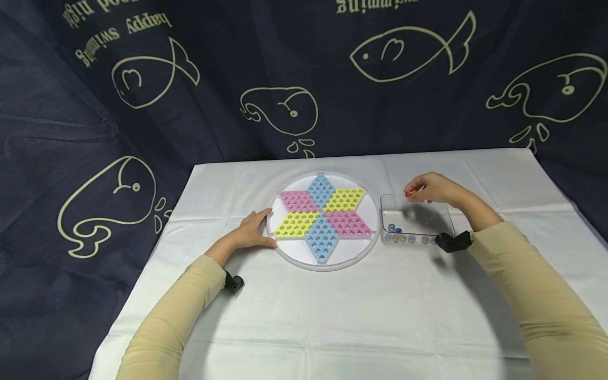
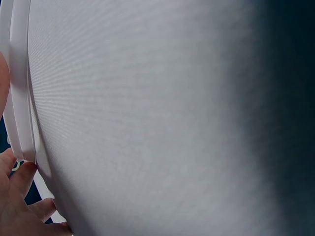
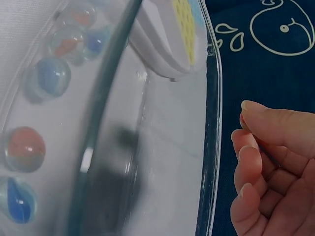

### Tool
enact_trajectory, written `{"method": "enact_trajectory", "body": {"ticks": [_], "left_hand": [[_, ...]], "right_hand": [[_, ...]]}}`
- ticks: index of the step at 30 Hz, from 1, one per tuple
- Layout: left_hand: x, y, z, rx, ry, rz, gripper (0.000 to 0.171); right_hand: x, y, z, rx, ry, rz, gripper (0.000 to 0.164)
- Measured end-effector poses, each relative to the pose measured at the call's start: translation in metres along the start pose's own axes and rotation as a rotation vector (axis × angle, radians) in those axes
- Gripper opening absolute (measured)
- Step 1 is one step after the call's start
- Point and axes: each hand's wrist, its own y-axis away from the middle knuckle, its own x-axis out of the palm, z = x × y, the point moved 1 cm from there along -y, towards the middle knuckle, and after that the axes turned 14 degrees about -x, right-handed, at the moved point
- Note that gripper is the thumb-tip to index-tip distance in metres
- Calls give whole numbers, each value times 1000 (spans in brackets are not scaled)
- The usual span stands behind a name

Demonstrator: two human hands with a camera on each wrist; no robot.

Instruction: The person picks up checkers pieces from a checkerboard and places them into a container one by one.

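My right hand (image 1: 434, 189) is raised over the back rim of a clear glass container (image 1: 448, 216). Its thumb and fingertips pinch a small reddish marble (image 1: 409, 193), mostly covered by the fingers in the right wrist view. Several blue and red swirled marbles (image 3: 25, 149) lie along the container's near side. My left hand (image 1: 250, 230) rests at the left edge of a round white Chinese checkers board (image 1: 294, 253), thumb and fingers spread against its rim. The board carries a six-pointed star of blue, yellow and pink dimpled sections.
A white cloth (image 1: 304, 311) with fold creases covers the table. Behind it hangs a dark blue curtain (image 1: 228, 63) printed with fish and whales. The container stands just right of the board, close to its rim.
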Motion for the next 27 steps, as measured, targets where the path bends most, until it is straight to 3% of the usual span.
{"method": "enact_trajectory", "body": {"ticks": [14,27], "left_hand": [[0,0,-1,13,9,7,101],[-6,2,-2,13,27,18,105]], "right_hand": [[0,3,0,13,-5,-15,35],[0,8,2,-33,-4,-69,38]]}}
